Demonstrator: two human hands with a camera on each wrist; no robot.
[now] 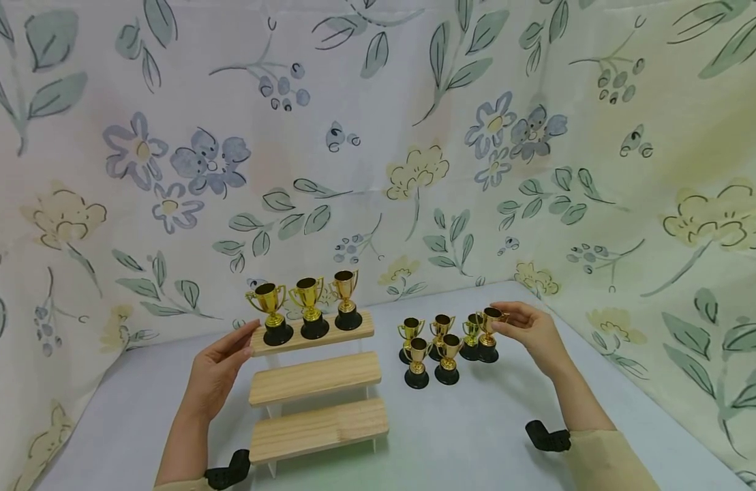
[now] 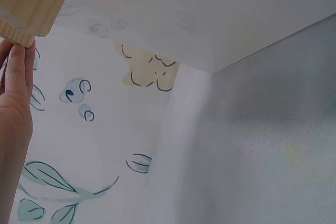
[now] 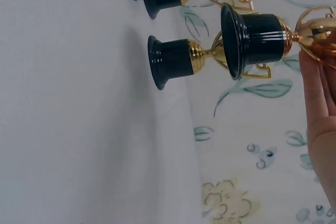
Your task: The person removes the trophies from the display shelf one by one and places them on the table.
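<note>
My left hand holds the left end of the top step of a three-step wooden display stand; in the left wrist view its fingers reach the edge of a wooden board. Three small gold trophies with black bases stand in a row on that top step, the middle one among them. With thumb and fingers my right hand grips the cup of another gold trophy. In the right wrist view this trophy's black base is raised off the table.
Several more gold trophies stand grouped on the white table, right of the stand. One is close beside the held trophy. The lower two steps are bare wood. A floral cloth hangs behind.
</note>
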